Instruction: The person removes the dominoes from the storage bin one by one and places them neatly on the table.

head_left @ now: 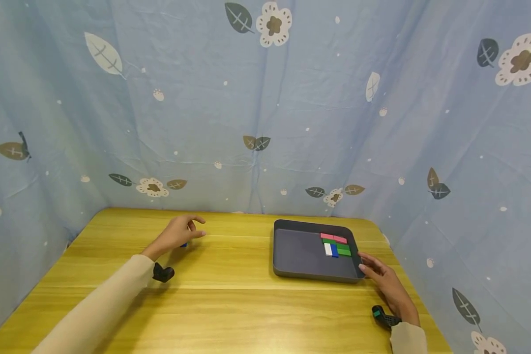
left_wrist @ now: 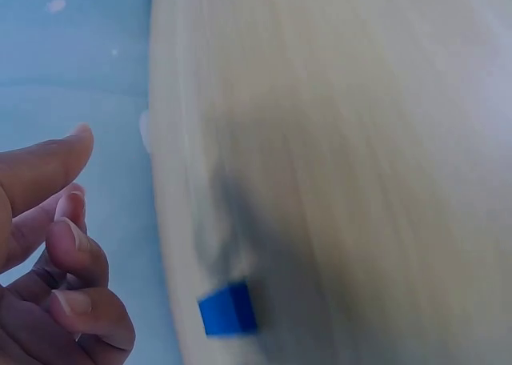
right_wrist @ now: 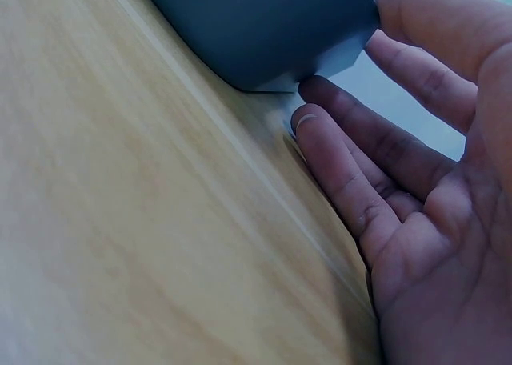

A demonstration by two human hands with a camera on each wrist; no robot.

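Note:
My left hand [head_left: 179, 233] hovers above the left part of the table, fingers loosely bent and nothing between them. Below it lies a small blue block [left_wrist: 228, 310], mostly hidden by the hand in the head view. On the right, my right hand [head_left: 387, 282] holds the near right corner of a dark grey tray [head_left: 292, 274], thumb at the rim and fingers along the outer wall. Inside the tray's right side sit pink blocks [head_left: 334, 238], green blocks [head_left: 343, 250], a white block [head_left: 328, 250] and a blue block [head_left: 334, 250], close together.
The yellow wooden table [head_left: 230, 305] carries the tray and the lone block. A light blue patterned curtain [head_left: 203, 123] hangs behind the table and along both sides. Black devices [head_left: 162, 272] are worn on both wrists.

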